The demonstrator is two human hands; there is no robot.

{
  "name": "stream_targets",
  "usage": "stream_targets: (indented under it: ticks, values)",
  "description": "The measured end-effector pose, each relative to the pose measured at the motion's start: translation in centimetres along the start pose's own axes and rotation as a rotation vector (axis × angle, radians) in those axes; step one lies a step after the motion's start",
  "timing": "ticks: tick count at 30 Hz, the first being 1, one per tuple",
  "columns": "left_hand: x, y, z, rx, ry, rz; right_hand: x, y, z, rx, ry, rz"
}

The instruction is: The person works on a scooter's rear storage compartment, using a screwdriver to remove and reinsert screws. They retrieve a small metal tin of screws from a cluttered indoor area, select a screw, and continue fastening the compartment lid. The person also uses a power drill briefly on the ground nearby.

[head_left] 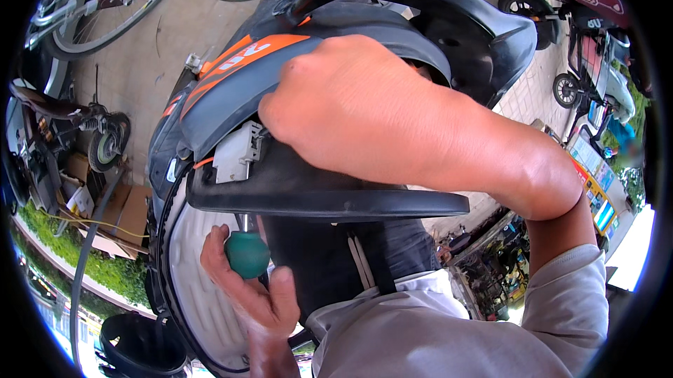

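My left hand point(263, 308) is cupped round the bulbous green handle of a screwdriver point(247, 253), the thumb on one side and the fingers on the other. Its metal shank runs up past the rim of a black seat-like panel point(336, 203) toward a grey metal bracket point(238, 152). Above that panel, my right hand point(336, 98) is closed in a fist against the grey and orange body panel point(242, 84) of a scooter. The undersides of its fingers are hidden, so whatever they may hold does not show.
A pale, ribbed storage tub point(207, 280) lies beside the left hand. Behind the scooter's body is a black tail piece point(449, 21). A bicycle wheel point(119, 14) and cardboard boxes point(119, 217) stand at left. Tools and parts point(491, 266) lie heaped at right.
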State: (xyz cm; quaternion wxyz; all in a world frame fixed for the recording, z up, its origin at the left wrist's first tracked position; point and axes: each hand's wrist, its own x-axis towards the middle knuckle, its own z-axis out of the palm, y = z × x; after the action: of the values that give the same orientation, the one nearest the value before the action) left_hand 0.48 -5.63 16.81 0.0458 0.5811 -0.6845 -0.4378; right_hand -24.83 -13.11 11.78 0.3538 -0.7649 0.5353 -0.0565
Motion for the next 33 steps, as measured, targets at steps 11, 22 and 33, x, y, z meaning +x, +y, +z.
stream_targets:
  ticks: [11,22,33]
  values:
    - [0.4,-0.9,0.7,0.072,0.064,0.062,0.5,0.1,0.0,0.023,-0.032,-0.069]
    - [0.2,-0.5,0.6,0.026,0.061,-0.066,1.2,0.3,-0.3,-0.006,-0.069,-0.113]
    - [0.2,-0.6,0.3,-0.115,0.031,-0.133,1.2,-0.2,-0.1,0.017,-0.103,-0.064]
